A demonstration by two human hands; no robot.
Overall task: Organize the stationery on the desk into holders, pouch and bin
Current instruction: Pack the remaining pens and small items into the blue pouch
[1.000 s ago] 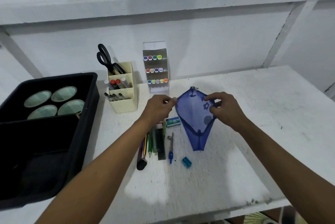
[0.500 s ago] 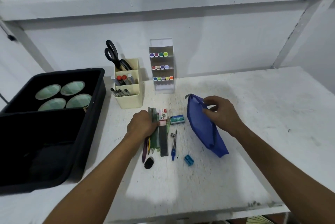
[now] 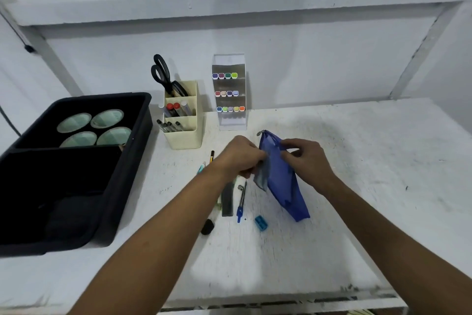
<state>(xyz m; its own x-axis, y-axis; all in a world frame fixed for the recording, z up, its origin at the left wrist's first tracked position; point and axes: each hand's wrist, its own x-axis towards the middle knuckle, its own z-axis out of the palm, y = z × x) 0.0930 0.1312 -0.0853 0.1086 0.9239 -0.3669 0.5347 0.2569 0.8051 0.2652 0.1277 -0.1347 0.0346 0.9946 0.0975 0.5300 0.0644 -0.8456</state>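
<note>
The right hand point(image 3: 307, 161) pinches the top edge of the blue pouch point(image 3: 283, 182) and holds it up off the bench point(image 3: 357, 187), with its mouth near the zip. The left hand point(image 3: 241, 156) has its grip closed on a flat, grey thing point(image 3: 261, 178) at the side of the pouch mouth. It is blurry, so I cannot tell what it is or if it is going inside yet.

More things lie loose on the bench below the hands: a blue pen point(image 3: 240, 203), a dark flat bar point(image 3: 227, 199), a blue sharpener point(image 3: 261, 223), a small black lump point(image 3: 207, 226) and a yellow pencil point(image 3: 211, 157). The cream holder point(image 3: 184, 133) has scissors point(image 3: 163, 76) and pens in it. The clear marker rack point(image 3: 229, 90) stands beside it. The black bin point(image 3: 76, 174) sits on the left with 4 round lids in it.

What could go wrong? The pouch is soft and floppy. If the right hand lets the mouth fall shut, the grey thing may catch on the edge and slip down outside. It could drop onto the pen and knock it away. The pouch hangs tilted too, so things inside may slide out if the mouth tips down.
</note>
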